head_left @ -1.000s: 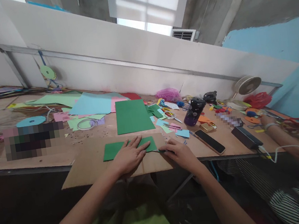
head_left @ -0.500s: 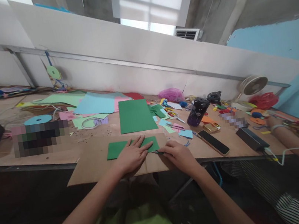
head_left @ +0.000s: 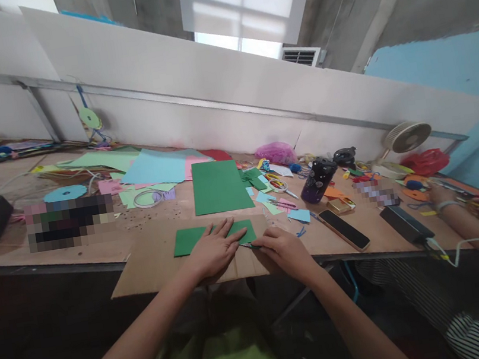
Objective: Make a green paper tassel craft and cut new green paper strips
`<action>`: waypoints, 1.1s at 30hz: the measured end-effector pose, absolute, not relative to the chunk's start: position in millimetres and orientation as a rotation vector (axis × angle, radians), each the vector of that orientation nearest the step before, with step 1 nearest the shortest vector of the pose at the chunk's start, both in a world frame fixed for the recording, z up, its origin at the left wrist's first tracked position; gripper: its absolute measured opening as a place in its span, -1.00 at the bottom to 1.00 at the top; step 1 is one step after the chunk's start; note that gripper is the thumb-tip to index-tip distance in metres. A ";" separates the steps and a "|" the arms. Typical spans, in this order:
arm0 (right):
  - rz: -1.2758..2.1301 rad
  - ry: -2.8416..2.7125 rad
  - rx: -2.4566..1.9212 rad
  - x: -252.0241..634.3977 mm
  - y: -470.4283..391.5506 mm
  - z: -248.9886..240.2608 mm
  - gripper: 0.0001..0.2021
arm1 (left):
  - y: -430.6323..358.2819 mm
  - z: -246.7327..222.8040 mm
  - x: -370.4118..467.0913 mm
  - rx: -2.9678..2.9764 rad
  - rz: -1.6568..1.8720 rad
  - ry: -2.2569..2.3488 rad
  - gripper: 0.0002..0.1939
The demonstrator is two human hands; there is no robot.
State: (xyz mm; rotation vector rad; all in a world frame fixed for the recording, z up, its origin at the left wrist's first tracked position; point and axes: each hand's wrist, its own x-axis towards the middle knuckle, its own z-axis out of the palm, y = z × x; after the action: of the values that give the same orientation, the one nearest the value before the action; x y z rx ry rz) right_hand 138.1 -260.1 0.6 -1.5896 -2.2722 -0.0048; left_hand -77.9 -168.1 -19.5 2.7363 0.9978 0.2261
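My left hand (head_left: 216,246) lies flat with fingers spread, pressing on a folded-looking strip of green paper (head_left: 183,242). The strip rests on a sheet of brown cardboard (head_left: 145,271) at the table's front edge. At the strip's lower right corner, my right hand (head_left: 283,248) is closed around a slim tool with a thin pointed metal tip (head_left: 247,245); its handle is hidden by my fingers, so its exact kind cannot be told. Just behind the strip lies a larger green sheet (head_left: 220,185).
To the right are a phone (head_left: 344,230), a dark tumbler (head_left: 317,181), a black power bank (head_left: 406,225) and paper scraps (head_left: 299,215). Another person's arm (head_left: 455,210) reaches in at far right. Coloured sheets (head_left: 159,166) and a tape roll (head_left: 149,198) lie at the back left.
The tool's tip has shifted slightly down and away from the strip's edge. My left hand keeps its place on the paper; the view has moved a little.
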 end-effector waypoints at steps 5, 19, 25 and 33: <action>-0.004 -2.268 -1.607 138.1 -259.2 -1.6 -0.77 | -157.6 -8.7 -81.4 2.648 0.188 0.979 -0.49; 0.058 -2.249 -1.571 141.9 -258.4 -4.1 -0.76 | -145.5 -16.8 -94.6 2.791 0.176 0.847 -0.54; 0.086 -2.230 -1.561 141.6 -260.7 -4.1 -0.75 | -145.2 -16.9 -94.2 2.830 0.177 0.860 -0.54; 0.080 -2.249 -1.559 133.0 -256.8 -5.6 -0.76 | -144.0 -20.3 -94.6 2.816 0.205 0.840 -0.53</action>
State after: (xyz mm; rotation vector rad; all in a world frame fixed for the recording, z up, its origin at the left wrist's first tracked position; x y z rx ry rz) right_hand 133.0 -256.8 -5.6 -1.5590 -2.2486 0.0797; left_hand -94.6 -144.0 -20.3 2.8163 0.8395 0.2053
